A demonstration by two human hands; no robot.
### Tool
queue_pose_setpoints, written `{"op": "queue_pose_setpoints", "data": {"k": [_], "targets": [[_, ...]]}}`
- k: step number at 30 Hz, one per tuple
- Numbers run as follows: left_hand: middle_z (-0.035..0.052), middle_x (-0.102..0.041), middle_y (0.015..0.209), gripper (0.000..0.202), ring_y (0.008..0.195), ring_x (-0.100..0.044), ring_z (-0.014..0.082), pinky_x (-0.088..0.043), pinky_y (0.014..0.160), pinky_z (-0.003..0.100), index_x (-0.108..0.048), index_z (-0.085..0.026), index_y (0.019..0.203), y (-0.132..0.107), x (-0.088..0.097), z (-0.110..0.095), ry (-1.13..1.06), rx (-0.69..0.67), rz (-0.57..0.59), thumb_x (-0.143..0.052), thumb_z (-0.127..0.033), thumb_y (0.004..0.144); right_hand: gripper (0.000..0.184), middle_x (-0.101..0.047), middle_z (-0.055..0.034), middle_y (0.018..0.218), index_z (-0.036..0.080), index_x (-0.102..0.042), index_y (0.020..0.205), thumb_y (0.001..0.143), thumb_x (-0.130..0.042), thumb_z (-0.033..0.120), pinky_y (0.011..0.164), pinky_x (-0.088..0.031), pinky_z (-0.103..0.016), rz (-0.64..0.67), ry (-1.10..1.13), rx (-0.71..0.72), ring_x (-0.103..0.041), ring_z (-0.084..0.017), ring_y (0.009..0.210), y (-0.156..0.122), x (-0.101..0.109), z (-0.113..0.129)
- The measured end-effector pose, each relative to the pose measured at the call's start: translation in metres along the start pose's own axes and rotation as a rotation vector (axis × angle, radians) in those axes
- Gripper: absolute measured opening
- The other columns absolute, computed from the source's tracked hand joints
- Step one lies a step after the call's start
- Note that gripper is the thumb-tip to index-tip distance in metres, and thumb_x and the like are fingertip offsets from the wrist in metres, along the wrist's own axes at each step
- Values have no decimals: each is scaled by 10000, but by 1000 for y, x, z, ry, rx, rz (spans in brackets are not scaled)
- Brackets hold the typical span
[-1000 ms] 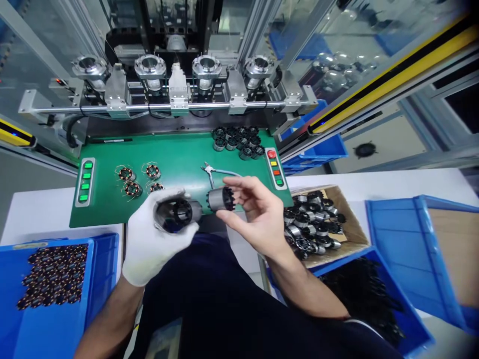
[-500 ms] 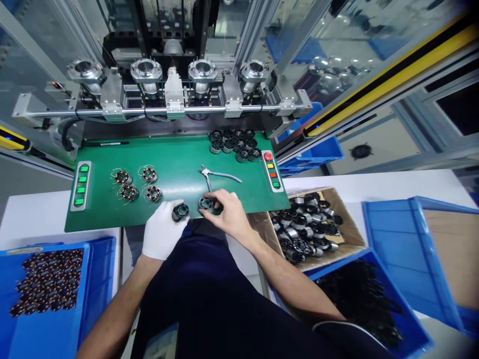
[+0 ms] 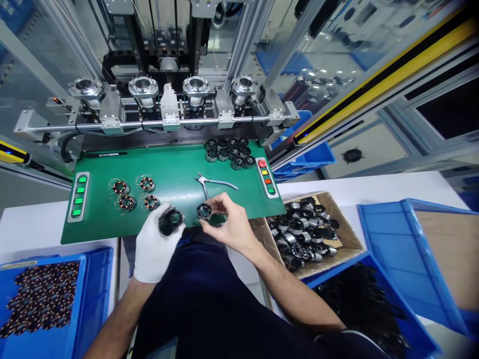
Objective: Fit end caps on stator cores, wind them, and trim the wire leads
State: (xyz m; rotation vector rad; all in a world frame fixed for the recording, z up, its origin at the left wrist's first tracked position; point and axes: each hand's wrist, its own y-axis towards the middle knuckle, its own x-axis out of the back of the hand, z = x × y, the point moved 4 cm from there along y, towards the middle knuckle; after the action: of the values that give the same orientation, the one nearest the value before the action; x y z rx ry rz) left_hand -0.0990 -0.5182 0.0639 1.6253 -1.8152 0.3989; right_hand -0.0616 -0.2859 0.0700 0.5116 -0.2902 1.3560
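Observation:
My left hand (image 3: 155, 244), in a white glove, is closed around a black ring-shaped stator core (image 3: 171, 219) at the near edge of the green work mat (image 3: 175, 174). My bare right hand (image 3: 230, 224) pinches a second black stator core (image 3: 204, 211) just to the right of it. Both cores are held just above the mat's front edge, a short gap apart. Several copper-wound stators (image 3: 133, 193) lie on the mat to the left of my left hand. Blue-handled cutters (image 3: 213, 183) rest on the mat just beyond my right hand.
A cluster of black cores (image 3: 229, 149) sits at the mat's back right, beside a button panel (image 3: 266, 178). A cardboard box (image 3: 348, 234) of cores is to the right, blue bins (image 3: 407, 259) beyond it, another blue bin (image 3: 90, 279) of wound stators lower left. A winding machine with several chucks (image 3: 144, 89) stands behind.
Both hands came down from chest height to the mat's front edge with the two cores, then lifted them slightly; the view tilted downward a little.

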Motion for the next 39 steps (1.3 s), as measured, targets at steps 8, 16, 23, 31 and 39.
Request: {"op": "queue_pose_setpoints", "data": {"k": [8, 16, 23, 31, 39], "targets": [[87, -885, 1217, 337, 1109, -806, 354, -636, 1017, 474, -839, -238, 1334, 3, -12, 11, 309, -99, 160, -778, -332, 1017, 280, -877, -103, 1094, 218, -842, 1215, 978, -910, 352, 974, -553, -506, 9, -164, 80, -729, -333, 1078, 3, -14, -27], [27, -888, 1151, 297, 1014, -840, 290, -662, 926, 421, -812, -260, 1278, -7, -5, 9, 266, -253, 114, -787, -230, 984, 223, -871, -58, 966, 229, -812, 1123, 943, -922, 302, 774, -505, -431, -29, -220, 234, -721, -275, 859, 8, -13, -23], [-13, -879, 1287, 354, 1124, -854, 276, -674, 1009, 390, -820, -328, 1304, 94, 99, -31, 298, -341, 8, -808, -358, 952, 290, -872, -66, 1243, 237, -784, 1264, 974, -803, 244, 991, -643, -447, -49, -158, 465, -809, -266, 1110, 118, 39, 51], [65, -886, 1267, 516, 1183, -796, 311, -593, 1178, 556, -849, -173, 1310, 325, 190, -39, 631, -139, -282, -913, -353, 830, 360, -853, -53, 1156, 154, -784, 1170, 832, -889, 88, 1061, -619, -417, 5, -424, 526, -778, -231, 1089, 346, -2, 122], [-41, -832, 870, 531, 811, -629, 218, -623, 1115, 528, -846, -147, 1068, 402, 178, 22, 608, 20, -110, -1061, -219, 588, 432, -870, -103, 1127, 135, -877, 1110, 718, -1022, 29, 1157, -614, -582, 213, -598, 461, -821, -373, 1192, 409, -41, 103]]}}
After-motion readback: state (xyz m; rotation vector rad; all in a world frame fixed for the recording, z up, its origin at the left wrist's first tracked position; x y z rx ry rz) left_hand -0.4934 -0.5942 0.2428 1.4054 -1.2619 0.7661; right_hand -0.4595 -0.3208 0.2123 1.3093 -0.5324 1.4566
